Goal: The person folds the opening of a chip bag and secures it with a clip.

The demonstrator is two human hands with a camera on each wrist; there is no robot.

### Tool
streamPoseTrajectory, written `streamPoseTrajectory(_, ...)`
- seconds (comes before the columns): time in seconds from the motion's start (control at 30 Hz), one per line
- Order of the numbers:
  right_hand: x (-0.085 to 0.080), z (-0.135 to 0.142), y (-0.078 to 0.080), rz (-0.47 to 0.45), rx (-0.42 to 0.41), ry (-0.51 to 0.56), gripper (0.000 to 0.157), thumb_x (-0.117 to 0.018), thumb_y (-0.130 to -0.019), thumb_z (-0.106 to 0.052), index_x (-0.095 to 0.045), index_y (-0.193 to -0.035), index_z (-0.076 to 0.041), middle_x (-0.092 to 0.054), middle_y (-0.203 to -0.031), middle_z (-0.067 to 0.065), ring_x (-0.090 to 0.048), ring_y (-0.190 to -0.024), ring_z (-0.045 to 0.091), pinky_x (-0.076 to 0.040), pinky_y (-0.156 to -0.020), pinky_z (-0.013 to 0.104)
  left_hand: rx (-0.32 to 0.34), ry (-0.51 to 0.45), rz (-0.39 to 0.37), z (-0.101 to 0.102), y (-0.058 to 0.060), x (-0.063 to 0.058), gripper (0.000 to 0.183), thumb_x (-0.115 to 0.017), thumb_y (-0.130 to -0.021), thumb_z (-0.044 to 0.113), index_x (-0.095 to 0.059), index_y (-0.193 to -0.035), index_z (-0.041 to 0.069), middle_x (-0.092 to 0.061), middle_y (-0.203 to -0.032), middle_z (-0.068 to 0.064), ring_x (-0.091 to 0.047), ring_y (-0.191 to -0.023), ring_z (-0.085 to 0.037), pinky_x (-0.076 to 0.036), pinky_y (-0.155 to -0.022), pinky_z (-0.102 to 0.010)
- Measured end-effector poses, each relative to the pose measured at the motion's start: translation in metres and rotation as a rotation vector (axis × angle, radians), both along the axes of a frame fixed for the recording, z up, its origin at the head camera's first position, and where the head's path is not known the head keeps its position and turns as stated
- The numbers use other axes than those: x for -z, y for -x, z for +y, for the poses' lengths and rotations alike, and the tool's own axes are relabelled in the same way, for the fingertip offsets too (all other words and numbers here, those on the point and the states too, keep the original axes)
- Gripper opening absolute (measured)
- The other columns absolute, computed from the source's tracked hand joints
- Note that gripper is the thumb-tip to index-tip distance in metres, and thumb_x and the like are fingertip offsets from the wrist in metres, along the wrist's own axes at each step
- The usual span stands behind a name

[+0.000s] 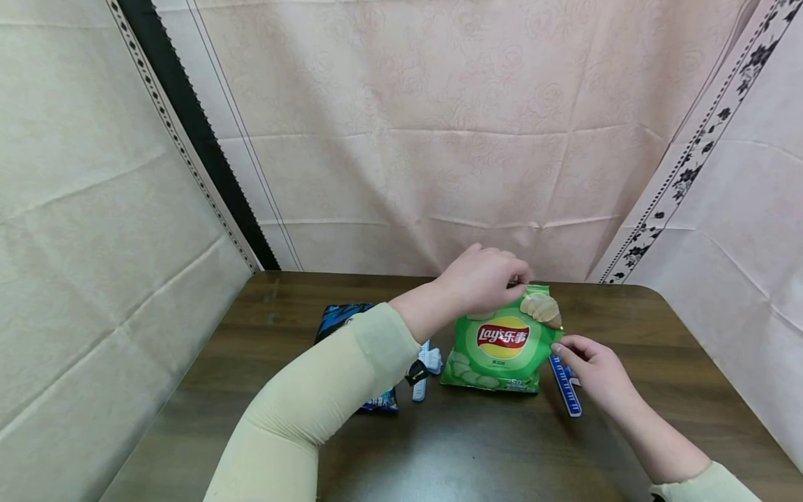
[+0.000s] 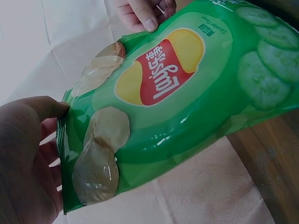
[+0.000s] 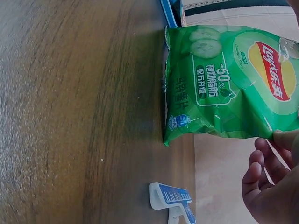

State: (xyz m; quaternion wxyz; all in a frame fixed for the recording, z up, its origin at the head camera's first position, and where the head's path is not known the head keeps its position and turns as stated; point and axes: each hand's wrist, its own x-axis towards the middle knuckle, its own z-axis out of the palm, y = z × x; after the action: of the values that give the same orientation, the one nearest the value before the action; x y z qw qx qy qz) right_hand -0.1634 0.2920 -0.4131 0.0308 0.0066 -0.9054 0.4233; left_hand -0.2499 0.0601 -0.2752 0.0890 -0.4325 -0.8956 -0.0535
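A green bag of Lay's potato chips (image 1: 502, 366) stands upright over the table, its front facing me. My left hand (image 1: 486, 279) pinches its top seal, the thumb on the front in the left wrist view and the other fingers behind. With thumb and fingertips, my right hand (image 1: 592, 366) pinches the bag's right side edge. Just right of the bag lies a blue sealing clip (image 1: 567, 390) with white markings, also seen as a clip (image 3: 173, 196) in the right wrist view. Left of the bag is a light blue and white clip (image 1: 419, 390), partly covered by my left wrist.
A dark blue snack bag (image 1: 339, 317) lies on the left, largely hidden behind my left sleeve (image 1: 326, 390). The brown wooden table (image 1: 470, 453) meets a pale cloth backdrop (image 1: 401, 174) at its back edge, with more cloth at both sides.
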Motion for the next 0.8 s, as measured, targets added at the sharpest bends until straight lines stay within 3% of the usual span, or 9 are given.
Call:
streamPoseTrajectory(0.3, -0.0011, -0.0008, -0.0007, 0.01, -0.004, -0.011, 0.04, -0.052, -0.103, -0.039, -0.066, -0.118, -0.004, -0.066, -0.107, 0.016, -0.056, -0.094, 0.03, -0.05, -0.072, 0.031, 0.009, 0.027, -0.019, 0.0036, 0.001, -0.0007, 0.014, -0.055, -0.101, 0.037, -0.065, -0.095, 0.029, -0.062, -0.098, 0.017, -0.055, -0.089, -0.003, -0.04, -0.089, -0.033)
streamPoseTrajectory(0.63, -0.0007, -0.0014, -0.0012, 0.018, 0.0, -0.023, 0.039, -0.052, -0.103, -0.038, -0.066, -0.117, -0.004, -0.066, -0.106, 0.015, -0.056, -0.092, 0.028, -0.049, -0.071, 0.03, 0.005, 0.042, 0.003, 0.0041, 0.0014, -0.0026, 0.015, -0.056, -0.101, 0.034, -0.065, -0.09, 0.03, -0.06, -0.088, 0.019, -0.053, -0.081, -0.004, -0.038, -0.081, -0.031)
streamPoseTrajectory(0.8, -0.0003, -0.0015, -0.002, 0.021, -0.002, -0.023, 0.038, -0.053, -0.103, -0.037, -0.066, -0.117, -0.004, -0.067, -0.105, 0.015, -0.057, -0.092, 0.03, -0.049, -0.071, 0.03, 0.008, 0.042, 0.005, 0.0039, 0.0015, -0.0021, 0.014, -0.056, -0.101, 0.033, -0.067, -0.095, 0.029, -0.062, -0.094, 0.018, -0.055, -0.084, -0.003, -0.039, -0.083, -0.031)
